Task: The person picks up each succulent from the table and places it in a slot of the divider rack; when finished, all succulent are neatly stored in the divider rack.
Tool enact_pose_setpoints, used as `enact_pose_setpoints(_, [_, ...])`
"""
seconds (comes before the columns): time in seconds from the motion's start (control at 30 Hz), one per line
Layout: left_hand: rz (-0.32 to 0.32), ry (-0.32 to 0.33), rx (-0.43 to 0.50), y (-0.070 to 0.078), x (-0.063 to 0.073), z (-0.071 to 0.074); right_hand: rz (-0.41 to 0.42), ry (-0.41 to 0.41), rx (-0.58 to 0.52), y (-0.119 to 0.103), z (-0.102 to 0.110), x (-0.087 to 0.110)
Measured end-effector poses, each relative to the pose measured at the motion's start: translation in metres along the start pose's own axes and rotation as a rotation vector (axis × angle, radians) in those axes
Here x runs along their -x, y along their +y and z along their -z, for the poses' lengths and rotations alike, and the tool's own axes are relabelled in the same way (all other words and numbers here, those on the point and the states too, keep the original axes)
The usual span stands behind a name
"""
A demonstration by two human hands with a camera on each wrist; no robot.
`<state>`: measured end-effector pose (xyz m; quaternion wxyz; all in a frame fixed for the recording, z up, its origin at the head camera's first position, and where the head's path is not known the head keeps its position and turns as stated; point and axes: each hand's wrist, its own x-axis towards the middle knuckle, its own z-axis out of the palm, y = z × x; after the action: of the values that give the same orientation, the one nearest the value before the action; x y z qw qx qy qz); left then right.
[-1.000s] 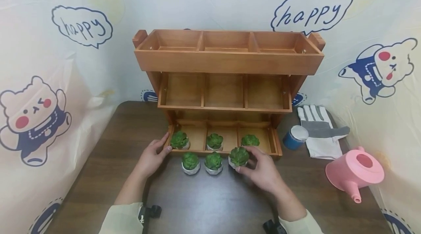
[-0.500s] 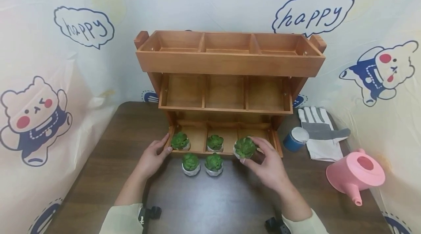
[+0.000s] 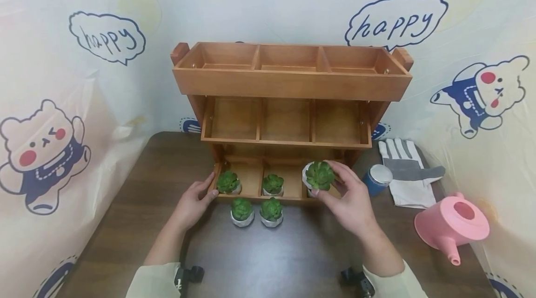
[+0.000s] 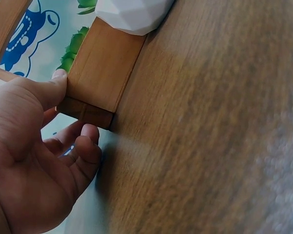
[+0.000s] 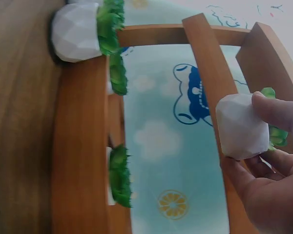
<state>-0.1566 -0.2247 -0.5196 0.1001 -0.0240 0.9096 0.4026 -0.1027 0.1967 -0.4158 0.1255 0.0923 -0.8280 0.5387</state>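
Note:
My right hand [image 3: 349,200] pinches a potted succulent [image 3: 320,176], green leaves in a white faceted pot [image 5: 241,126], raised over the lowest tier's right compartment. My left hand [image 3: 193,205] grips the left front corner of the three-tier wooden planter shelf [image 3: 289,84], thumb on the board and fingers curled around its end [image 4: 88,109]. In the lowest tier, one succulent [image 3: 228,182] sits in the left compartment and another [image 3: 273,184] in the middle one. The right compartment's succulent is mostly hidden behind the held one. Two more succulents, a left one [image 3: 242,212] and a right one [image 3: 271,212], stand before the shelf.
To the right of the shelf stands a blue can with a pale lid [image 3: 378,179]. Beside it lies a grey-and-white glove [image 3: 410,172]. A pink watering can [image 3: 452,221] is at the table's right edge. A printed cloth backdrop [image 3: 268,0] rises behind the shelf.
My right hand has lifted the succulent from the table in front of the shelf, up and away from me over the lowest tier. My left hand has stayed at the shelf's corner.

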Motion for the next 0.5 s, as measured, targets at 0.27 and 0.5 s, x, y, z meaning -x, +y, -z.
enact_pose_setpoints(0.27, [-0.027, 0.012, 0.005, -0.001, 0.001, 0.0, 0.062, 0.028, -0.031, -0.013, 0.006, -0.013])
enact_pose_setpoints(0.5, [-0.077, 0.034, 0.003, 0.0, 0.003, -0.001, 0.081, 0.058, -0.076, -0.02, 0.011, -0.024])
